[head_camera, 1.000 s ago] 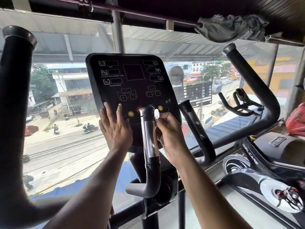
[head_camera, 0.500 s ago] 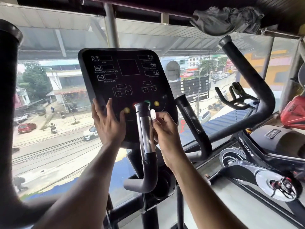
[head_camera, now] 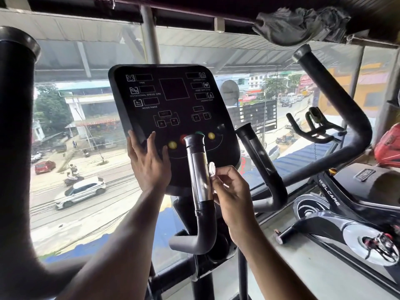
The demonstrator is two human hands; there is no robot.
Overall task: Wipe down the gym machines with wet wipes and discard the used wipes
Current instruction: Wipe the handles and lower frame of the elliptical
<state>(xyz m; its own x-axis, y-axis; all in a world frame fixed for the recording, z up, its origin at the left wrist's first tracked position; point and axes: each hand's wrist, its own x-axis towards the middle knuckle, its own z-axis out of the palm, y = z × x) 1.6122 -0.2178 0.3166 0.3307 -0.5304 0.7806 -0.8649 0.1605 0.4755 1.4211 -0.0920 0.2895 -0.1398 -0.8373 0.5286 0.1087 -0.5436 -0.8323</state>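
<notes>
we see our left hand (head_camera: 149,161) lying flat, fingers straight, on the lower left of the black rectangular machine console (head_camera: 173,109). our right hand (head_camera: 232,191) pinches a small crumpled white wet wipe (head_camera: 211,169) against the shiny metal sensor strip of the upright grey handlebar (head_camera: 200,187).

Two bare hands are seen, left (head_camera: 149,161) and right (head_camera: 232,192); one small white wet wipe (head_camera: 211,168), one black console panel (head_camera: 173,109) and two yellow round buttons (head_camera: 172,145) are counted.
</notes>
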